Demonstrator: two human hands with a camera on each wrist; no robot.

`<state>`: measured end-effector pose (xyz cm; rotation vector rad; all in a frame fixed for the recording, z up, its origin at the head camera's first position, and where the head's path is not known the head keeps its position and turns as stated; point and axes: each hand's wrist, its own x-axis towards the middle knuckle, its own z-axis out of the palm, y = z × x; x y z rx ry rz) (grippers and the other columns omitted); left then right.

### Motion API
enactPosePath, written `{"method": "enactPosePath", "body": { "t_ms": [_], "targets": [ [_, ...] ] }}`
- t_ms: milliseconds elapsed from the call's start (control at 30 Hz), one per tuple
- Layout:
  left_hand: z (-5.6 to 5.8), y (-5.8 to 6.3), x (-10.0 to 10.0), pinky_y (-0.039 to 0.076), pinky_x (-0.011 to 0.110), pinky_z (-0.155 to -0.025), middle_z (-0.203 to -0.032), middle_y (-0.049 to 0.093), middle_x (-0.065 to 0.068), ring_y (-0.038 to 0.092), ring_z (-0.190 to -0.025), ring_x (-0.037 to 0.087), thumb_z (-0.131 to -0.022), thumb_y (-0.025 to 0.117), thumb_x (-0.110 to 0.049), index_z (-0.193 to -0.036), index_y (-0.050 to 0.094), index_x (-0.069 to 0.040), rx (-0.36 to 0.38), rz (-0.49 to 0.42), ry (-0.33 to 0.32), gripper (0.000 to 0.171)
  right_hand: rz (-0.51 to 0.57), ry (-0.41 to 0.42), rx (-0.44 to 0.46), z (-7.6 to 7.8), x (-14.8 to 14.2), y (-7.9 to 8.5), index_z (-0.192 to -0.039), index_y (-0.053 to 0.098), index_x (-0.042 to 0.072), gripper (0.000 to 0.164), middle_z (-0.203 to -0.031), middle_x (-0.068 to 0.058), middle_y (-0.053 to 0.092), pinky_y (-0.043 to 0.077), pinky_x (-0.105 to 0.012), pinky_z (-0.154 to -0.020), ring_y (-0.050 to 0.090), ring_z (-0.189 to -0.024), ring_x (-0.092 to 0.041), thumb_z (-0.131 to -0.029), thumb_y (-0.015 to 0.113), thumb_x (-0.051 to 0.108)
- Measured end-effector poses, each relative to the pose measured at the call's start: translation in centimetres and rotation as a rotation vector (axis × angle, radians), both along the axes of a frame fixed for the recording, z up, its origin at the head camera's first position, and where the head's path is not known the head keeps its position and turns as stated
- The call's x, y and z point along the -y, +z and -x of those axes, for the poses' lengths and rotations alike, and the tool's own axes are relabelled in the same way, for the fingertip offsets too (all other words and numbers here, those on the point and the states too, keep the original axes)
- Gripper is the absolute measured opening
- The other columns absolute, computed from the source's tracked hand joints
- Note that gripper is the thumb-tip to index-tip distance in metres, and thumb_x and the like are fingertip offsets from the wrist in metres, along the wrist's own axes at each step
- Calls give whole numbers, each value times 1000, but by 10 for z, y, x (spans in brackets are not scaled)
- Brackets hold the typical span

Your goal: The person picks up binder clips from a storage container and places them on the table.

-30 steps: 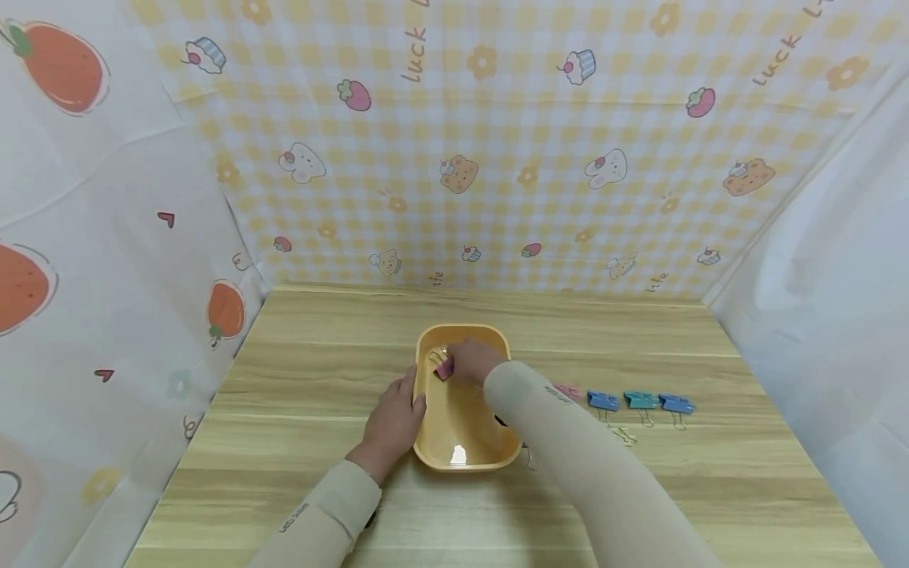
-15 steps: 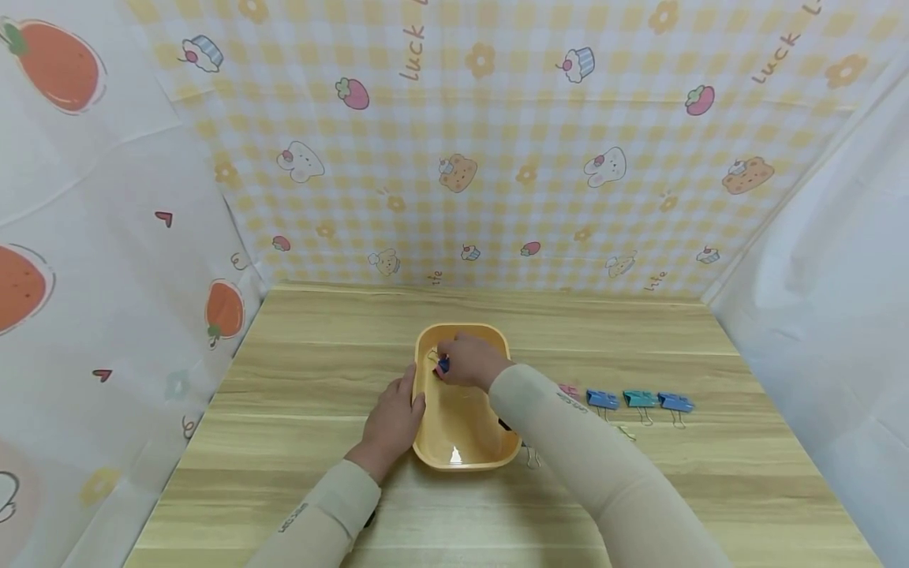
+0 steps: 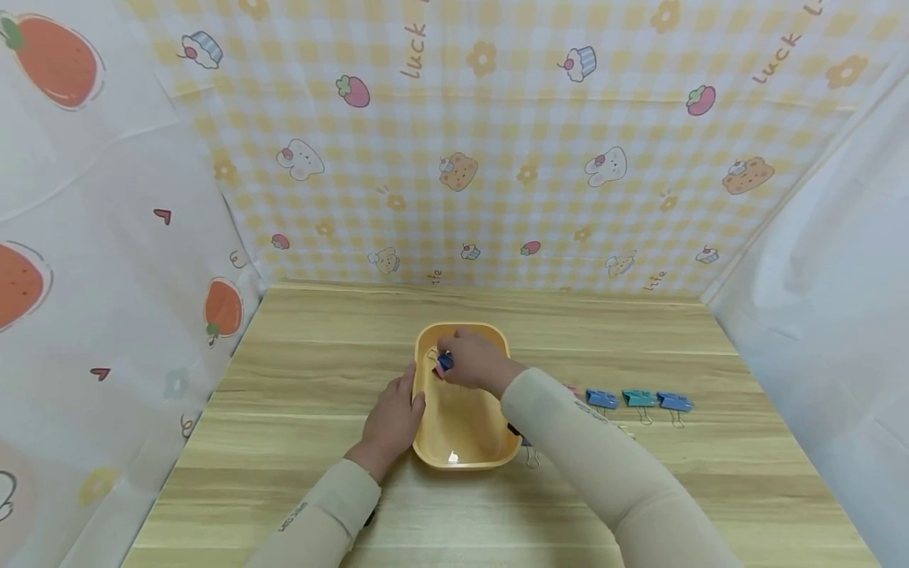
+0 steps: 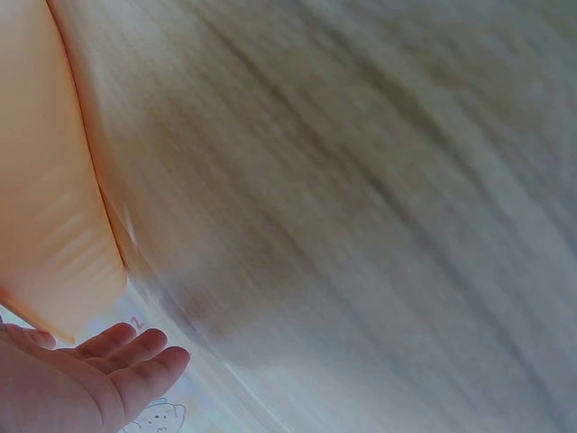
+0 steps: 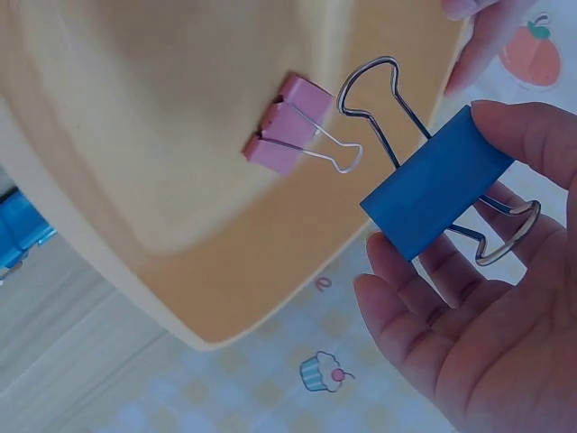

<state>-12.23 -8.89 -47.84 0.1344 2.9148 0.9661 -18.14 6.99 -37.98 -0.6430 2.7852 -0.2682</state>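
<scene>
My right hand is inside a yellow plastic box and pinches a blue binder clip by its body, between thumb and fingers. The clip's wire handles stick out on both sides in the right wrist view. A pink binder clip lies on the box floor just beyond it, its wire handles toward the held clip. My left hand is at the box's left side, thumb over the rim and fingers along the outside wall. In the left wrist view those fingers extend below the box wall.
On the wooden table, right of the box, lie a teal binder clip, two blue ones and a pink one. My right sleeve partly covers more clips. A patterned cloth hangs behind the table.
The right hand has shifted slightly within the box, and the blue clip has come into sight in front of the pink clip. The right forearm has moved rightward. The left hand stays put.
</scene>
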Motion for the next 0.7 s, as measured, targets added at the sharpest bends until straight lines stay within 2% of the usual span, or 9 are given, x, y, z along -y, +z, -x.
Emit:
{"method": "enactPosePath", "body": {
  "t_ms": [233,500,700],
  "targets": [
    [1,0,0,45,56,-94,-138,47,25,50,-121,42,-102,44,-28,-153,25,-9,33,-10,10,59,21,7,-26,-5,-5,11,-117,62,16,34,-108,-8,56,49,-29,-69,53,-79,-17,-85,71,19],
    [0,2,-1,45,57,-93,-136,47,26,50,-120,43,-101,44,-27,-153,25,-8,26,-15,7,58,85,-24,-58,-13,-15,20,-119,63,15,35,-121,-13,55,52,-36,-75,56,-94,-24,-85,69,17],
    [0,1,-1,45,57,-94,-137,47,26,50,-121,44,-101,44,-27,-153,25,-8,23,-12,8,59,122,-61,-93,-17,-24,21,-119,62,15,35,-115,-11,55,52,-36,-75,54,-92,-23,-85,69,18]
  ]
}}
